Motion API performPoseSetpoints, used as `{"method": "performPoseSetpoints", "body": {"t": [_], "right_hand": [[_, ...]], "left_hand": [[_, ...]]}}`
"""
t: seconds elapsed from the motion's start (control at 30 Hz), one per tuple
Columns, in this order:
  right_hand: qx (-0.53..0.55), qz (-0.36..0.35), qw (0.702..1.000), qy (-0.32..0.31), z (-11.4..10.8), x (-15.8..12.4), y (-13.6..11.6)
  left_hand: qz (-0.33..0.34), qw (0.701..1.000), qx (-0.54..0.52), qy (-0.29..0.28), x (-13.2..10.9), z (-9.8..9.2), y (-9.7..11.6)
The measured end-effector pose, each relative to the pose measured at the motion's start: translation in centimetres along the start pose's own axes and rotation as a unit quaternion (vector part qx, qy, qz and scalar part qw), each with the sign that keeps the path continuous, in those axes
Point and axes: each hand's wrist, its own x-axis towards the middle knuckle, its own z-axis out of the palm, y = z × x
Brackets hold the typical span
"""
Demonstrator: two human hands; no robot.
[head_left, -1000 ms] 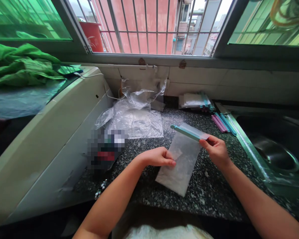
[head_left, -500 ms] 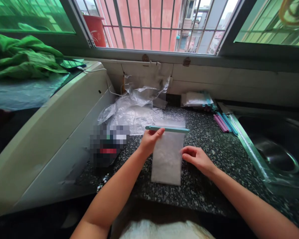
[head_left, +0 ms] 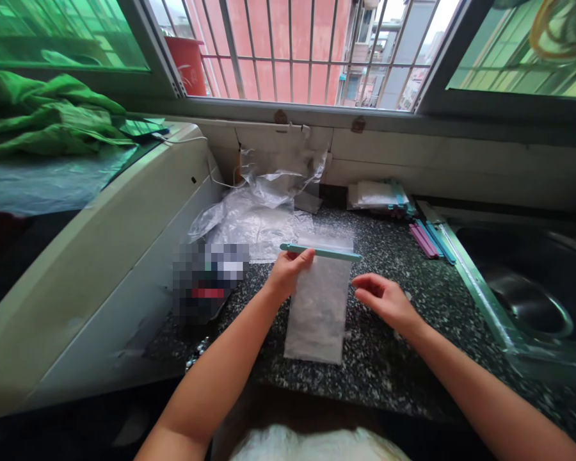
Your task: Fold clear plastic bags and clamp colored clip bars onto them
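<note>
My left hand [head_left: 290,272] is closed on a teal bag sealing clip [head_left: 336,254], with the thumb on top near its left part. The clip lies across the upper part of a translucent plastic bag [head_left: 317,314], which hangs down over the counter with a short strip showing above the clip. Just right of the bag, my right hand [head_left: 384,299] is apart from it, fingers loosely curved with a gap between thumb and forefinger and nothing visible in them.
Crumpled clear plastic [head_left: 259,218] lies behind on the speckled counter [head_left: 388,365]. A stack of clipped bags [head_left: 372,194] and loose purple and teal clips [head_left: 425,240] lie at the back right, beside the metal sink [head_left: 532,301]. A pixelated package [head_left: 211,282] sits left.
My right hand has come off the bag's right edge. The bag's lower end has swung slightly left and the clip's right end has dipped a little, still held by my left hand.
</note>
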Motion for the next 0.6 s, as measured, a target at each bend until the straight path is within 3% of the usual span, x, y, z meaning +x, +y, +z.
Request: {"method": "performPoseSetpoints", "body": {"t": [0.07, 0.17, 0.33, 0.47, 0.6], "right_hand": [[-0.041, -0.033, 0.996, 0.073, -1.3, 0.3, -0.3], [-0.183, -0.123, 0.971, 0.097, -2.5, 0.2, -0.8], [-0.403, -0.276, 0.868, 0.09, -3.1, 0.0, -0.8], [-0.5, -0.295, 0.807, 0.109, -4.8, 1.4, -0.5], [-0.543, -0.255, 0.776, 0.194, -8.3, 4.4, 0.2]], "left_hand": [[-0.009, 0.999, 0.027, -0.032, -0.3, 0.2, 0.0], [-0.014, 0.994, 0.069, -0.082, -0.9, 0.7, -0.2], [-0.022, 0.99, 0.1, -0.093, -0.4, 1.4, -0.5], [-0.032, 0.984, 0.108, -0.14, 1.6, 2.4, 0.1], [-0.101, 0.951, 0.178, -0.231, 4.6, 3.3, 1.1]]}}
